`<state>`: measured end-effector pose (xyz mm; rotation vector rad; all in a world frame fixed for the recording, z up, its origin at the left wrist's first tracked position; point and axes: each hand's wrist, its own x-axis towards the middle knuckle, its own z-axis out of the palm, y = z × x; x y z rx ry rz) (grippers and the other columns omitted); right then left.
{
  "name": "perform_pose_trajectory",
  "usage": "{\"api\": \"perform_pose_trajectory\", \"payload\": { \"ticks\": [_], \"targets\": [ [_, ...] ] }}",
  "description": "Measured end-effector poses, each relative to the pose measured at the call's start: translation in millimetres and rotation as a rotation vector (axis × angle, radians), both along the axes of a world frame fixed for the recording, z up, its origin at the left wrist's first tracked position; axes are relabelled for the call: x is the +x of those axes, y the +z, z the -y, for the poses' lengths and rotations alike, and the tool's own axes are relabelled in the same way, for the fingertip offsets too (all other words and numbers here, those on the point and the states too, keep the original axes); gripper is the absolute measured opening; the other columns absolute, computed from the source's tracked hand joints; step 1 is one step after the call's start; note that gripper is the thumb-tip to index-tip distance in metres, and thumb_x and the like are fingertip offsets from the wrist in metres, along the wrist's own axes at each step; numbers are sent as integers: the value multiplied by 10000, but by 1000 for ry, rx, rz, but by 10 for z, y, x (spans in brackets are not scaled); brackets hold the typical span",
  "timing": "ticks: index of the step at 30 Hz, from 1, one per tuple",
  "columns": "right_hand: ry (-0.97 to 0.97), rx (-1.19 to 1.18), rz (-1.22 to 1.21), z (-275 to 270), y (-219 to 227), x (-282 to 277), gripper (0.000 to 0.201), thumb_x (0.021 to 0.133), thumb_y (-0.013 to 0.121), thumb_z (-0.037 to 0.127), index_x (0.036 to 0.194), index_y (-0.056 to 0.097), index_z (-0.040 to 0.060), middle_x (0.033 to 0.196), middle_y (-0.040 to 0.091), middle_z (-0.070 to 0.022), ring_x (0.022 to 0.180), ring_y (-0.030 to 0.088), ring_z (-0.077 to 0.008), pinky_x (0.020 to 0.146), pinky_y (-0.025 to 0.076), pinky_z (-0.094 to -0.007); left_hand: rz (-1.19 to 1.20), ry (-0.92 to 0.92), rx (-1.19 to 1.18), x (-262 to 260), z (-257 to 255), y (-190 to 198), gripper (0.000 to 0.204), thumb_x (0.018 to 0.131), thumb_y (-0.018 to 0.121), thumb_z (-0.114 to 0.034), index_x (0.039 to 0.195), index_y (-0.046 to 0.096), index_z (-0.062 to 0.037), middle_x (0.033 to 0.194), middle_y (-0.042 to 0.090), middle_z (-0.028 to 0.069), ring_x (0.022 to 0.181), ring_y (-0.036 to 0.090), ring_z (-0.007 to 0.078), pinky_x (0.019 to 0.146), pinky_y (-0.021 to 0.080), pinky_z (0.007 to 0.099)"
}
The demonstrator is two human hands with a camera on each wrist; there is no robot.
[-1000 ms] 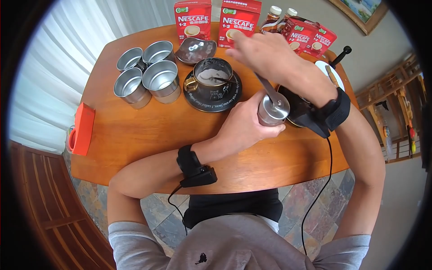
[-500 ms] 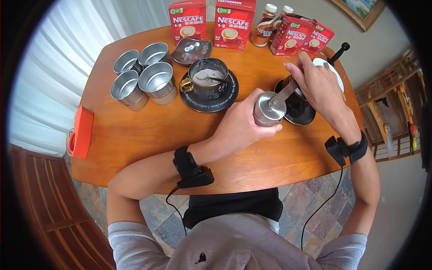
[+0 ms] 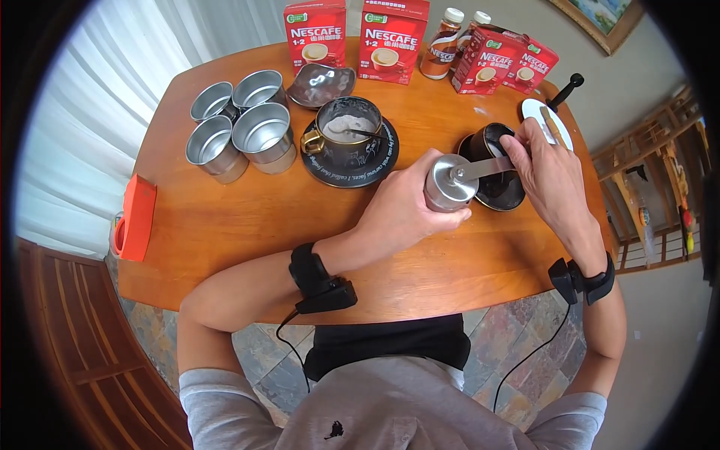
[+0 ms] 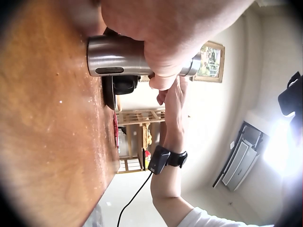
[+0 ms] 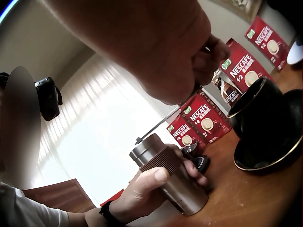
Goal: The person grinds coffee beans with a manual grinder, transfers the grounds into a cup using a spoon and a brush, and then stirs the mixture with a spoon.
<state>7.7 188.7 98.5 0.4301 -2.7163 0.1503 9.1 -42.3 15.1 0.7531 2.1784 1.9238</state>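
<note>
A steel hand coffee grinder [image 3: 448,187] stands upright on the table near the middle. My left hand [image 3: 401,199] wraps round its body; in the right wrist view the thumb lies across the brown ribbed band [image 5: 163,158]. From the lid, the flat metal crank [image 3: 484,169] points to the right. My right hand [image 3: 551,176] holds the crank's outer end, and its fingers hide the knob. Just beyond the grinder sits a black cup [image 3: 487,136] on a black saucer [image 3: 506,199], partly covered by the right hand and crank.
Left of the grinder, a gold-handled black cup [image 3: 346,154] holds pale powder and a spoon on its saucer [image 3: 360,178]. Several metal cups [image 3: 262,131] stand farther left beside a dark dish [image 3: 322,84]. Nescafe boxes [image 3: 390,45] and bottles [image 3: 442,49] line the back; a white plate [image 3: 532,111] lies right.
My right hand has swung the crank clockwise, from pointing away at the back round to the right. The left hand keeps its grip on the grinder, which stays nearly in place.
</note>
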Motion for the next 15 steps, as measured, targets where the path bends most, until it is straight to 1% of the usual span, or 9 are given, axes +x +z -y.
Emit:
{"api": "perform_pose_trajectory", "payload": {
  "ticks": [3, 9, 12, 15],
  "targets": [
    [-15, -6, 31, 18, 33, 32, 332, 1068, 606, 357, 980, 575, 38, 705, 687, -150, 692, 692, -394, 629, 517, -481, -8, -3, 3, -3, -7, -9, 516, 814, 888, -178, 1197, 581, -16, 1043, 697, 86, 966, 669, 144, 896, 532, 316],
    [-16, -49, 41, 22, 32, 77, 315, 1065, 615, 342, 978, 577, 42, 694, 676, -144, 679, 686, -393, 626, 515, -483, -8, -1, 0, -11, 5, -16, 515, 812, 889, -179, 1194, 584, -17, 1033, 699, 89, 959, 672, 146, 890, 534, 315],
    [-44, -52, 82, 36, 67, 127, 303, 1079, 598, 344, 988, 567, 57, 721, 669, -175, 718, 684, -411, 650, 510, -472, -17, 1, -11, -12, 6, -11, 507, 811, 888, -179, 1189, 589, -21, 1034, 704, 89, 953, 676, 150, 890, 535, 315],
    [-62, -99, 116, 27, 55, 140, 307, 1078, 600, 345, 979, 568, 56, 712, 663, -171, 707, 682, -406, 646, 506, -470, -27, 5, -21, -13, 5, -12, 503, 808, 888, -178, 1185, 593, -26, 1031, 709, 87, 946, 681, 153, 888, 537, 315]
  ]
}}
